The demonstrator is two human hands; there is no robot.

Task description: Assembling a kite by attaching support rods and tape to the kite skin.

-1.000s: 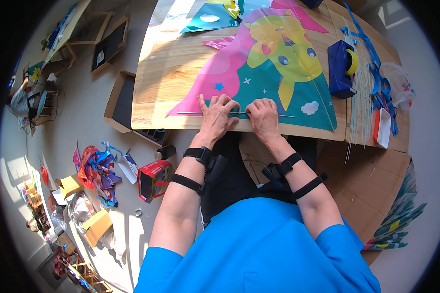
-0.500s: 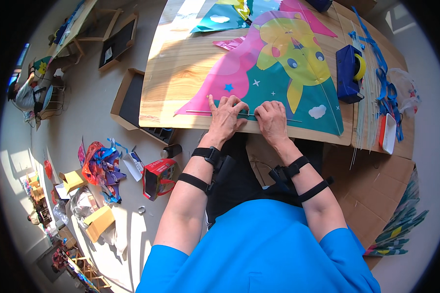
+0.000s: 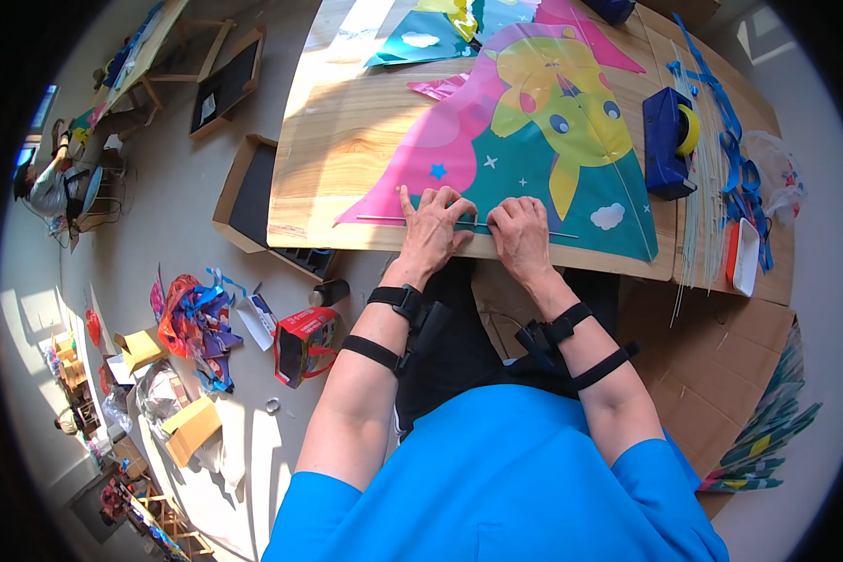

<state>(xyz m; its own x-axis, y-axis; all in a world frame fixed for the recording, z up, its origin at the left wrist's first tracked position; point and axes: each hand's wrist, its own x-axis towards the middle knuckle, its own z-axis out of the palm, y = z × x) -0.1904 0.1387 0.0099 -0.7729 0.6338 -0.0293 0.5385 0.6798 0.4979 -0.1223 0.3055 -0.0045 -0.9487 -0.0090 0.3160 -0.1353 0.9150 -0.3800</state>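
Observation:
A kite (image 3: 506, 155) of pink, green and yellow sheet, printed with a cartoon animal, stars and a cloud, lies flat at the table's near edge. Along its lower edge runs a thin pale rod (image 3: 379, 218), its ends showing on either side of my hands. My left hand (image 3: 431, 227) rests over the pink and green border, little finger raised, thumb and forefinger closing on the rod. Just to its right, my right hand (image 3: 520, 229) pinches the rod, fingers bunched and their tips partly hidden.
A blue tape dispenser (image 3: 667, 145) stands right of the kite, beside thin pale rods (image 3: 708, 187) and blue ribbon (image 3: 742, 173). Another kite (image 3: 421, 39) lies at the far side. Open cardboard boxes (image 3: 244, 201) and a red bag (image 3: 304, 342) sit on the floor leftward. A person (image 3: 51, 187) sits far left.
Both hands keep nearly the same place and grip on the rod. Far left, the seated person's arms and the colourful sheet they handle have shifted slightly.

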